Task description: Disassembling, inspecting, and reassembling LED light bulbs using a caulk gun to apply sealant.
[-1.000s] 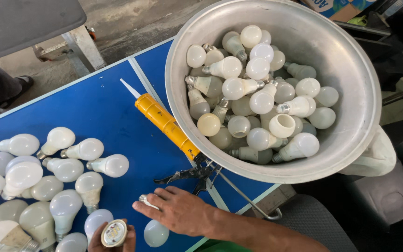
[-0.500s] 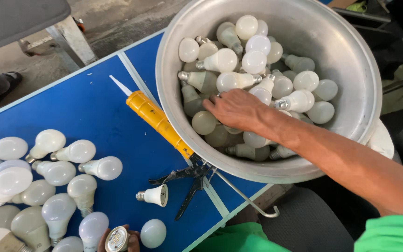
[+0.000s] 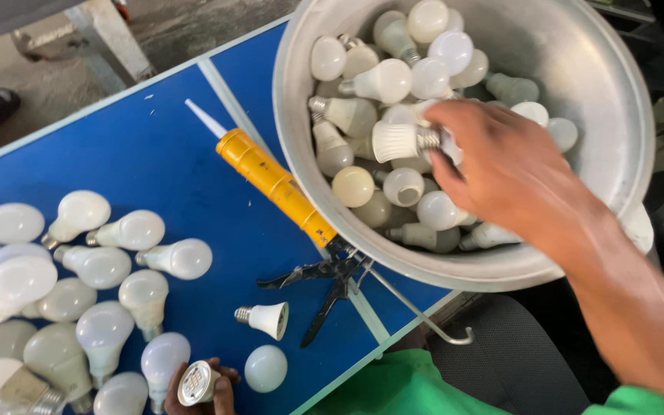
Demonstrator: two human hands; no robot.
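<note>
The bulb base (image 3: 405, 141), a white ribbed cone with a metal screw cap, lies in the big metal bowl (image 3: 601, 84) on top of the heap of bulbs (image 3: 382, 77). Its long axis runs left to right, wide end to the left, screw cap to the right and tucked under the fingertips of the right hand (image 3: 505, 165). That hand reaches in from the near right, fingers curled down and closed around the cap end, so the piece sits just left of the palm. The right hand is far nearer to it than the other one.

The left hand (image 3: 205, 388) is at the near edge of the view, fingers wrapped around 1 open bulb body (image 3: 196, 382) with its round board of small lights facing up. Just right of it lie a loose white dome (image 3: 265, 368) and, a little farther off, 1 separate white base (image 3: 265, 319) pointing left.

Between the bowl and these parts a yellow caulking gun (image 3: 274, 180) lies diagonally, nozzle to the far left, black trigger toward the near right, its handle end under the bowl's rim. To the left, a cluster of finished white bulbs (image 3: 78, 261) rests on the blue table (image 3: 132, 146). Beyond the table's far edge is a concrete floor (image 3: 40, 69); green cloth (image 3: 401, 384) shows at the near edge.
</note>
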